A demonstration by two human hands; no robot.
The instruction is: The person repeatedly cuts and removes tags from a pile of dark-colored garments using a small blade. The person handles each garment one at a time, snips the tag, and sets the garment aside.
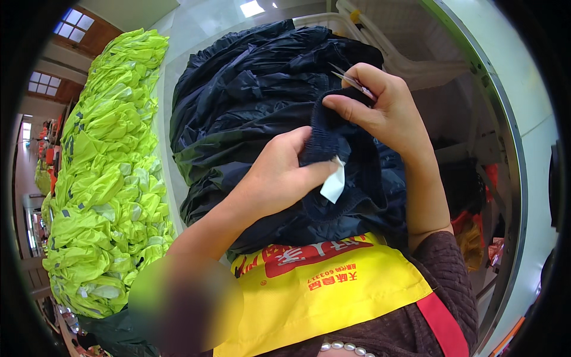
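Left hand (279,172) closed in a pinch on the ribbed knit cuff (333,140) of a dark navy jacket (250,89), thumb on top, fingers curled under the fabric; small white tag (333,184) sticks out just below the thumb tip, touching the cuff. Right hand (383,104) also closed: thumb and fingers clamp the upper edge of the same cuff, and a pair of small metal snips (351,79) sits in that hand, thin blades poking out to the upper left past the index finger, tips just above the cuff. Can't tell if the blades are open or shut. Cuff is stretched between the two hands, centre of view, resting on top of the jacket pile. Jacket is a shiny crumpled dark shell, heaped high in front of the person, fills the middle of frame from the top edge down to the lap. Yellow apron (333,291) with red print below the pile, red strap (443,327) at lower right, brown knit sleeve (452,268) on the right forearm. Left of the dark heap, well apart from the hands: long stack of fluorescent yellow-green vests (113,172) with grey reflective strips running away toward the windows. White plastic crate (404,53) behind the pile at top right, partly hidden by it
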